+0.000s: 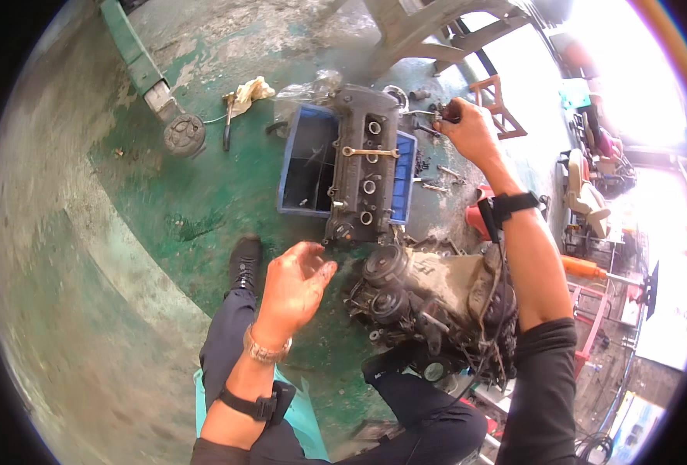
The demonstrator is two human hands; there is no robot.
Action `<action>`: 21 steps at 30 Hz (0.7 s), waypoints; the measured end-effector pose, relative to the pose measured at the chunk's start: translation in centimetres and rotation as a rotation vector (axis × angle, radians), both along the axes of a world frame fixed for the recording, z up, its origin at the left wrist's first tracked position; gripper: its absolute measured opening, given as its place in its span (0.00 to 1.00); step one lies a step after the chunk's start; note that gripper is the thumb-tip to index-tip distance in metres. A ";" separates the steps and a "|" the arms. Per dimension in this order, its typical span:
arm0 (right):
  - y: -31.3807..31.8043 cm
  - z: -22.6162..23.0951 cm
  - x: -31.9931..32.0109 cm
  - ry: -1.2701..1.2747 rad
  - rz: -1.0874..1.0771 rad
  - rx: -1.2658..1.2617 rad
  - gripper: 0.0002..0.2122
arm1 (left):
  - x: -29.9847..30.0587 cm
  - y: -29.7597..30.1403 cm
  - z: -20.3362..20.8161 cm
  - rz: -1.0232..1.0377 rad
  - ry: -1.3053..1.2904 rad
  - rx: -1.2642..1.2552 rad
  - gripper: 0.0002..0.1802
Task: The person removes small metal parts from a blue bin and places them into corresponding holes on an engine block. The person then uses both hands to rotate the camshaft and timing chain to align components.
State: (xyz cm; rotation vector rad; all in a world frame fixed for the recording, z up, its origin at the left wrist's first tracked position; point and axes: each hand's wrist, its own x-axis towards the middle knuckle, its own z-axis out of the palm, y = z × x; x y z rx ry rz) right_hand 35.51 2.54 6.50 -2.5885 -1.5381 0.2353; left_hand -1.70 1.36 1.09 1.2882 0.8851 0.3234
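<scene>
My left hand (pixel 291 288) hovers over the green floor, empty, its fingers curved and apart. My right hand (pixel 471 133) reaches far forward to the small tools right of the valve cover. Its fingers are bent around something dark that I cannot make out. The long dark valve cover (pixel 346 186), with several round holes down its middle, rests across a blue crate (pixel 283 182). A combination wrench (pixel 371 152) lies across the cover. Nearer to me stands a greasy engine (pixel 444 280) with pulleys on its left side.
A hammer (pixel 228 124) and a crumpled cloth (pixel 252 93) lie beside the green lift arm (pixel 136 50) at far left. Small loose parts (pixel 440 184) are scattered right of the crate. A grey stand (pixel 405 39) rises behind. An orange-handled tool (pixel 584 267) is at right.
</scene>
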 end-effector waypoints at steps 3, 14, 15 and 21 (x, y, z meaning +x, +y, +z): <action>-4.2 5.3 -1.7 0.032 -0.067 0.062 0.12 | 0.5 -0.6 0.3 -0.054 0.017 -0.003 0.15; -37.1 15.4 -1.7 -0.029 -0.649 0.014 0.21 | 2.1 -2.6 -1.7 -0.097 0.059 0.096 0.17; -40.2 15.3 -1.6 -0.083 -0.702 0.027 0.23 | 2.2 -2.8 -2.0 -0.086 0.030 0.076 0.17; -52.9 14.9 -2.2 0.019 -1.061 -0.056 0.23 | 2.9 -3.1 -3.2 -0.202 0.022 -0.006 0.14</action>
